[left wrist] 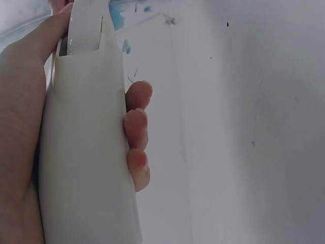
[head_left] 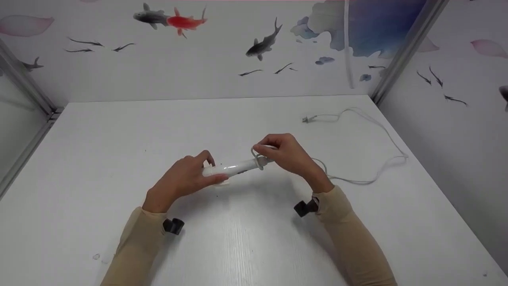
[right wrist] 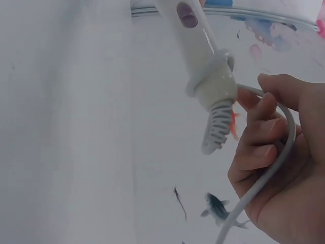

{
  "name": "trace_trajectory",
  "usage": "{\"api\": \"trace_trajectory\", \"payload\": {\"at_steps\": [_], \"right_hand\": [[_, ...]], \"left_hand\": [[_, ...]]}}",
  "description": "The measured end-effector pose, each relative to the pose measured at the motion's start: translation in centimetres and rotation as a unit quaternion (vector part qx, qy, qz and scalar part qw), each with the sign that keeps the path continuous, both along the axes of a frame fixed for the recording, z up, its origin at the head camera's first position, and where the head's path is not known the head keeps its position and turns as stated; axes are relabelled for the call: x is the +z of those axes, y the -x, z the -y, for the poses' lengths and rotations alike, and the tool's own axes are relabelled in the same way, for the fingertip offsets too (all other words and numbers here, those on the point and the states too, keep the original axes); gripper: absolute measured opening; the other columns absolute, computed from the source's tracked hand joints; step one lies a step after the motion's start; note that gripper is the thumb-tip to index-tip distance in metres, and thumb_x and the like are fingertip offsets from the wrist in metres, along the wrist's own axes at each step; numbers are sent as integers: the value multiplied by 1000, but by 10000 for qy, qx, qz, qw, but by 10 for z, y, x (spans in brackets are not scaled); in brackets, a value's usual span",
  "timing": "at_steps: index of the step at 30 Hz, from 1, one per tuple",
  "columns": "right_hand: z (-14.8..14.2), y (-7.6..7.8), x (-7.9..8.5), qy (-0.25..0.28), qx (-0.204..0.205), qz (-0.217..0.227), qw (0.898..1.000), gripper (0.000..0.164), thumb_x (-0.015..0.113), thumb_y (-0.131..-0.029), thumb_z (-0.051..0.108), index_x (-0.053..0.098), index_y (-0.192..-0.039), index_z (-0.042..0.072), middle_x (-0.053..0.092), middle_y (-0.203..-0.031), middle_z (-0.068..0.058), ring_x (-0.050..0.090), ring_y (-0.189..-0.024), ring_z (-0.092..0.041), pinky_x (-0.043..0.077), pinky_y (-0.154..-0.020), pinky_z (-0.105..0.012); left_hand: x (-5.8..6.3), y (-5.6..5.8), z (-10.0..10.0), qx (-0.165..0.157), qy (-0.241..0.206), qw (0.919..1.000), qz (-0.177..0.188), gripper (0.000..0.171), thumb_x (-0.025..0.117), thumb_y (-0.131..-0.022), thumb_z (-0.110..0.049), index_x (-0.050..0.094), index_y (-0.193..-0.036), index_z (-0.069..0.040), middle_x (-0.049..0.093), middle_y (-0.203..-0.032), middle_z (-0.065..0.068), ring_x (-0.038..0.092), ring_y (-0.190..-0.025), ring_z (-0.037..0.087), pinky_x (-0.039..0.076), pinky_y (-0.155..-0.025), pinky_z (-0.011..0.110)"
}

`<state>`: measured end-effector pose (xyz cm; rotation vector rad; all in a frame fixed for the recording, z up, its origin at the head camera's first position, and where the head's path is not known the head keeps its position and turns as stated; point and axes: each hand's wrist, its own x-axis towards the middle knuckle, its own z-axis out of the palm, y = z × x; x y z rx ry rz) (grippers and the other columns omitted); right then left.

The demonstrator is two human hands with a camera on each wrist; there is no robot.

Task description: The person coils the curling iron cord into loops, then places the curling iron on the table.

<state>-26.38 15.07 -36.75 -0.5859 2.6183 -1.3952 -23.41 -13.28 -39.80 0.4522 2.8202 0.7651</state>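
Note:
My left hand (head_left: 180, 178) grips a slim white corded appliance (head_left: 242, 167), thumb along one side and fingers round the other. Its wide body (left wrist: 89, 142) fills much of the left wrist view. In the right wrist view, the narrow end shows an oval purplish button (right wrist: 187, 14) and a ribbed cord sleeve (right wrist: 219, 127). A turn of pale grey cord (right wrist: 208, 73) goes round the handle just above that sleeve. My right hand (head_left: 289, 155), beside the narrow end, pinches the cord (right wrist: 269, 175) between thumb and fingers, and the cord runs down across the palm.
From my right hand the loose cord (head_left: 359, 183) trails over the white table (head_left: 238, 238) in a wide curve to the right. Its plug (head_left: 305, 119) lies at the back right. Printed panels (head_left: 198, 71) with fish stand along the back and right.

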Motion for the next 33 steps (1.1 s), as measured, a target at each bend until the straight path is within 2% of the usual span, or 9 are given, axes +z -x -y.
{"api": "trace_trajectory", "payload": {"at_steps": [7, 11, 14, 17, 20, 24, 27, 30, 33], "right_hand": [[3, -7, 5, -211, 706, -40, 9973, 27, 59, -101, 35, 77, -109, 16, 61, -79, 0, 47, -69, -15, 39, -62, -26], [-1, -7, 3, -196, 1274, 150, 9915, 29, 56, -104, 28, 72, -123, 16, 62, -78, -9, 52, -64, -17, 41, -61, -24], [-3, -5, 1, -228, 1594, 405, 9861, 31, 56, -104, 23, 66, -132, 16, 64, -79, -13, 58, -68, -22, 44, -68, -27], [-6, -3, -1, -260, 1778, 621, 9818, 32, 58, -102, 19, 64, -134, 17, 67, -81, -10, 62, -77, -25, 46, -78, -30], [-8, 1, -4, -229, 1774, 686, 9815, 31, 62, -100, 18, 67, -130, 16, 72, -83, -8, 66, -83, -24, 48, -85, -31], [-8, 6, -9, -284, 1530, 684, 9854, 21, 71, -94, 26, 79, -109, 15, 76, -85, -13, 66, -86, -15, 50, -86, -35], [-8, 10, -14, -394, 1394, 753, 9866, 24, 74, -91, 34, 82, -98, 12, 76, -84, -15, 65, -81, -12, 51, -86, -43], [-9, 14, -21, -581, 1321, 845, 9859, 33, 72, -92, 38, 81, -95, 7, 73, -75, -10, 62, -69, -12, 52, -77, -42], [-11, 17, -26, -855, 1205, 941, 9845, 38, 70, -93, 43, 80, -93, 6, 63, -65, 0, 54, -60, -11, 46, -63, -31]], "left_hand": [[0, 2, 4, 190, -46, 9997, -164, 64, 68, -84, -66, 55, -120, -16, 67, -99, 9, 56, -76, 19, 42, -64, 30], [2, 2, 6, 249, -186, 9989, -341, 63, 69, -83, -65, 55, -117, -14, 69, -100, 10, 57, -75, 19, 42, -63, 30], [2, 2, 7, 304, -262, 9979, -499, 60, 71, -84, -63, 56, -115, -14, 69, -99, 11, 57, -73, 19, 42, -63, 30], [2, 2, 8, 361, -289, 9973, -570, 58, 71, -83, -63, 57, -113, -15, 70, -98, 11, 57, -72, 19, 42, -62, 30], [3, 2, 8, 410, -319, 9971, -562, 58, 72, -83, -63, 57, -113, -15, 70, -99, 12, 57, -73, 20, 42, -63, 30], [7, 1, 8, 484, -444, 9963, -551, 59, 72, -83, -63, 57, -114, -15, 70, -101, 12, 58, -74, 20, 42, -63, 30], [9, 0, 7, 504, -534, 9955, -592, 59, 72, -83, -63, 57, -115, -15, 70, -101, 12, 58, -75, 20, 43, -64, 30], [10, -1, 6, 463, -557, 9955, -614, 59, 72, -83, -63, 56, -114, -16, 70, -99, 11, 58, -74, 20, 43, -63, 30], [9, -1, 5, 414, -510, 9960, -600, 57, 71, -83, -63, 56, -113, -17, 69, -97, 9, 57, -72, 19, 42, -63, 30]]}}
